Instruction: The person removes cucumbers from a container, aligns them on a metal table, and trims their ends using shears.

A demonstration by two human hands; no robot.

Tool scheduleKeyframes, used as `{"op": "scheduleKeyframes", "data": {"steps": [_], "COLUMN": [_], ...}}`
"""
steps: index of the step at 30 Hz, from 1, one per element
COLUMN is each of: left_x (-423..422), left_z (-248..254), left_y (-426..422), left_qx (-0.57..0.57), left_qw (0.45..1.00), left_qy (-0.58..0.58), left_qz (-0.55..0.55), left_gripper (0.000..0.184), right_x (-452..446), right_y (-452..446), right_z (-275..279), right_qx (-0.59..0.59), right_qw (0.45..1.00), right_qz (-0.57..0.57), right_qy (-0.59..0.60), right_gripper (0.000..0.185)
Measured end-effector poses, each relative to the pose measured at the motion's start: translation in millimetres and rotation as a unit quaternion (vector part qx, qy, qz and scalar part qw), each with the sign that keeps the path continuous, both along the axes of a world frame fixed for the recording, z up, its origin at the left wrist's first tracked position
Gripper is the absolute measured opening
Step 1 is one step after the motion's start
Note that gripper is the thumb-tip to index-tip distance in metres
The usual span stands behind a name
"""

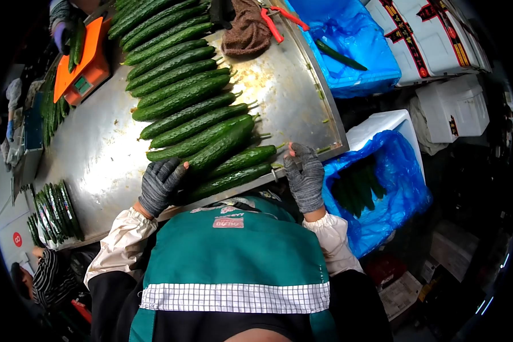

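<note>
Left gloved hand [161,183] touches the blunt end of a cucumber [225,147] lying atop the near end of a row on the metal table [105,162]; can't tell whether it grips. Right gloved hand [305,178] loosely open, near the stems.

1 head-worn, wide view looks forward and down, past a green cloth apron [233,256], onto a silver metal desk [105,151].

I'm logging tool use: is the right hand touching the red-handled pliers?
Apart. The head view plainly shows a stretch of metal tabletop between the right hand and the red-handled pliers.
</note>
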State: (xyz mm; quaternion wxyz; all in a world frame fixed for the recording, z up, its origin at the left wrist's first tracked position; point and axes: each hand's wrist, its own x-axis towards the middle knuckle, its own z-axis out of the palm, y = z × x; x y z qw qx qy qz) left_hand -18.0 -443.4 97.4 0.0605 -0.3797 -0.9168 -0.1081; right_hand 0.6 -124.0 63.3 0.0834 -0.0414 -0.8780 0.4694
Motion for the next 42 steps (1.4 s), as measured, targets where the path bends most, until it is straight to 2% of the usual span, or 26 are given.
{"op": "scheduleKeyframes", "data": {"steps": [5,10,12,18,21,24,27,34,36,37,39,42], "left_x": [-8.6,-18.2,-35.1,-118.6,-161.6,-194.0,-212.2,-226.1,-227.2,-226.2,-226.0,-230.0], "left_z": [4.9,21.5,36.1,38.1,27.8,15.1,7.6,-24.3,-25.8,-23.4,-23.5,-31.3], "left_y": [-1.7,-4.1,-8.8,-51.5,-71.9,-82.3,-81.5,-87.8,-90.0,-87.8,-87.6,-90.0], "left_qx": [0.008,0.012,0.025,0.02,0.051,0.038,0.046,0.0,-0.018,-0.01,0.002,-0.054], "left_qw": [0.999,0.999,0.999,0.991,0.992,0.995,0.998,0.997,0.996,0.996,0.995,0.985], "left_qy": [-0.027,-0.031,0.016,0.111,0.059,0.041,-0.002,0.051,0.053,0.07,0.066,0.112], "left_qz": [0.031,0.027,0.025,0.073,0.095,0.079,0.045,0.058,0.064,0.059,0.072,0.119], "left_gripper": [0.046,0.047,0.048,0.054,0.06,0.054,0.05,0.053,0.058,0.06,0.063,0.065], "right_x": [-2.3,-4.6,-5.0,-12.2,-18.7,-26.2,-35.9,-92.6,-119.0,-134.1,-168.7,-221.1], "right_y": [0.3,0.9,1.1,-1.0,-4.7,-7.7,-6.2,28.0,35.6,37.1,38.5,25.5], "right_z": [-4.6,-9.6,-4.0,1.1,3.0,4.0,7.6,-1.5,-6.8,-9.3,-11.1,-0.9], "right_qx": [0.051,0.043,0.042,0.037,0.054,0.07,0.034,0.111,0.211,0.211,0.328,0.275], "right_qw": [0.998,0.998,0.999,0.999,0.999,0.997,0.999,0.994,0.976,0.976,0.938,0.954], "right_qz": [0.024,0.036,0.021,0.005,0.008,0.014,-0.002,-0.004,-0.011,-0.007,-0.023,0.025], "right_qy": [0.009,0.015,0.006,0.012,0.002,0.012,-0.014,0.001,0.052,0.053,0.106,0.112], "right_gripper": [0.022,0.027,0.026,0.023,0.023,0.023,0.023,0.025,0.03,0.03,0.04,0.05]}}
